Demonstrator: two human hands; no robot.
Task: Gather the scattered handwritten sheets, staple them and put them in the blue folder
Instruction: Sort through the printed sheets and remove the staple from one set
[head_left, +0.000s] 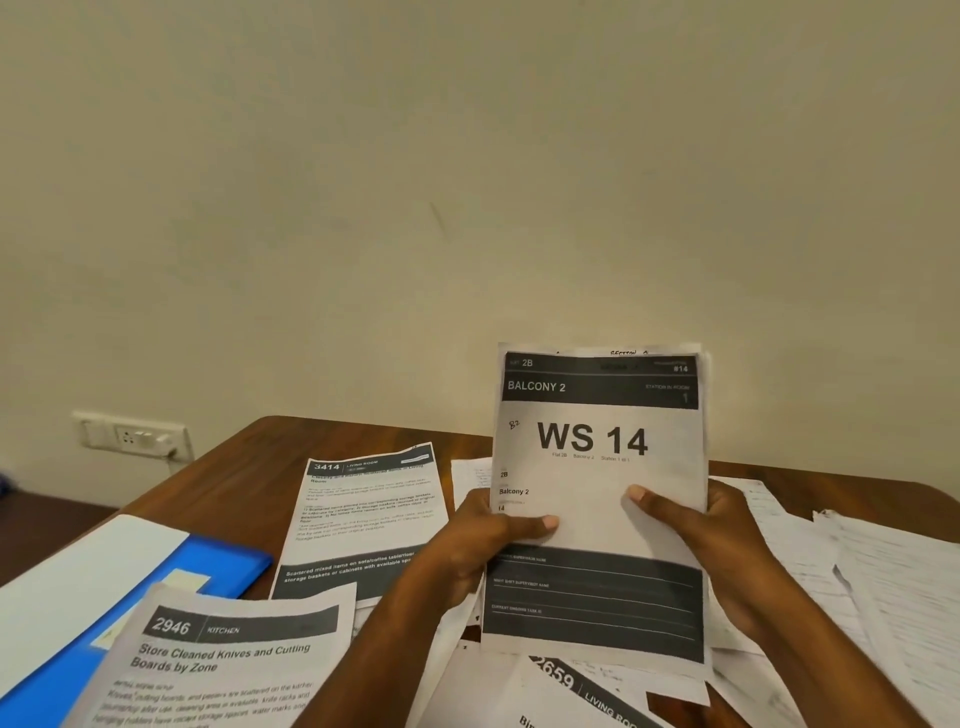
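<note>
Head view: nearest the camera, a printed sheet headed "2946 Kitchen" (218, 670) lies at the lower left, overlapping the blue folder (223, 564), which rests flat on the brown worktop (244, 457) with a white sheet (88, 561) over its left part. At the bottom centre another printed sheet marked "2659" (566, 691) lies partly under the forearms. Just above it, both hands hold a stack of sheets (597, 467) upright, lifted off the worktop, its front page reading "WS 14" and "Balcony 2". The left hand (467, 545) grips the stack's left edge, thumb pressed on the front and the other fingers hidden behind. The right hand (711, 540) grips the right edge the same way, thumb across the front page. Handwriting shows at the top edge of a sheet behind the front page. To the right, handwritten sheets (883, 571) lie spread over the worktop. Left of the stack lies a printed sheet marked "3414" (369, 509). Farther back, a switch plate (130, 434) sits on the cream wall (467, 156).
</note>
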